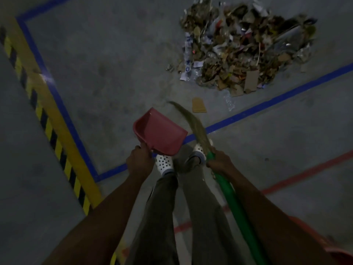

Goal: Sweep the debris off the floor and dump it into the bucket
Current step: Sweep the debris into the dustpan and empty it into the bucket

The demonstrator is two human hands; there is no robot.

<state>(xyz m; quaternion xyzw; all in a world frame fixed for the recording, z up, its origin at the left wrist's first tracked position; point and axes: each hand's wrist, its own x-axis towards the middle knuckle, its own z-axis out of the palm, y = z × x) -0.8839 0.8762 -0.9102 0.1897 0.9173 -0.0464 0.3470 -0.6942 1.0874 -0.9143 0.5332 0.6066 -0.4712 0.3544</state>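
Faintly, blurred blue letters (188, 68), perhaps "NO", show among the debris (242, 46).

Person seen from above; bare forearms (107, 207) coming in from the near edge, bare left hand (140, 162) and right hand (219, 162); loose dark grey-olive trousers (164, 207) on both legs; white clogs with dark round holes, left clog (164, 163) and right clog (199, 150), each with a greyish-blue heel band.

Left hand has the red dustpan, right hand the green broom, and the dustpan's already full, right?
No: the head view shows the dustpan empty, with the debris pile on the floor ahead. The left hand does hold the dustpan, the right hand the green broom.
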